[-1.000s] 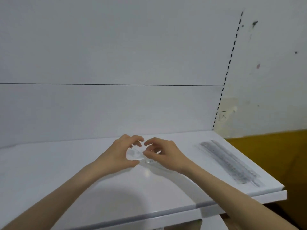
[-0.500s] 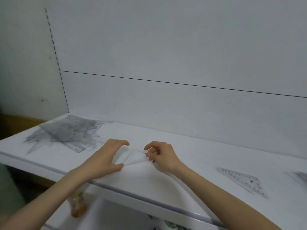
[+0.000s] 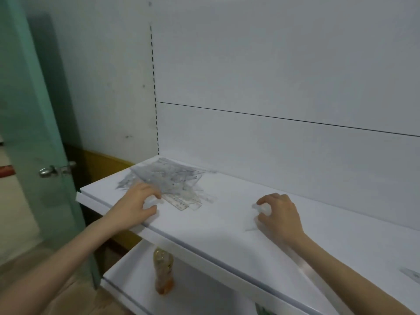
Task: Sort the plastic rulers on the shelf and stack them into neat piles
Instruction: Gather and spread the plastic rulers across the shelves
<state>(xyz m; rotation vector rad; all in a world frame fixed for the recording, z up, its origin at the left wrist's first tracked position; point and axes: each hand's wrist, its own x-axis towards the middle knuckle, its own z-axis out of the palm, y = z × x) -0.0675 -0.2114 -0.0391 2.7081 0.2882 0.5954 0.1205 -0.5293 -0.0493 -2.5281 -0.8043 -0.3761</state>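
Lower white shelf (image 3: 134, 278): an amber translucent plastic bottle (image 3: 162, 272) is standing upright near the front edge, toward the left end.

Upper white shelf (image 3: 216, 226): a clear plastic ruler with grey markings (image 3: 411, 274) is lying toward the right end, cut off by the frame.

Right hand (image 3: 280, 215) is resting mid-shelf, between the front and back edges. Its fingers are curling round a transparent triangular plastic ruler (image 3: 251, 228). The outline is faint and blurred, with only one tip showing on the shelf beside the hand.

Left hand (image 3: 136, 206) is reaching in over the front edge near the left end. Its fingers are loosely bent and grasping nothing, and the tips are touching the near edge of the jumbled pile of clear plastic rulers (image 3: 169, 179).

The pile is sitting in the back left corner and spreading forward, with straight and triangular pieces overlapping at mixed angles.

The white back panel (image 3: 272, 144) is rising behind the shelf. A green frosted glass door with a metal knob (image 3: 48, 171) is standing to the left.
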